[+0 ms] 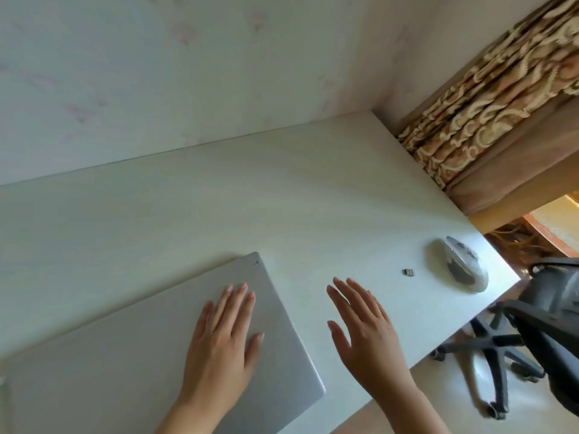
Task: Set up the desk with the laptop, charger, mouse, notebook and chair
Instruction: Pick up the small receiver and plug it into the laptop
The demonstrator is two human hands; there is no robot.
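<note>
Left hand [224, 336] lies flat on the closed laptop [150, 355]; right hand [365, 327] hovers spread above the tabletop [219, 214], mouse [465, 267] near the chair [532, 324].

a patterned curtain [488, 101] in beige and brown hangs at the upper right of the frame. a pale wall [156, 73] fills the upper left. a tiny dark usb dongle [408, 272] (too small to tell more) lies right of centre.

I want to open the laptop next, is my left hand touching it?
Touching. The head view shows the left hand lying flat, palm down, on the closed laptop lid, with no gap visible under the fingers.
</note>
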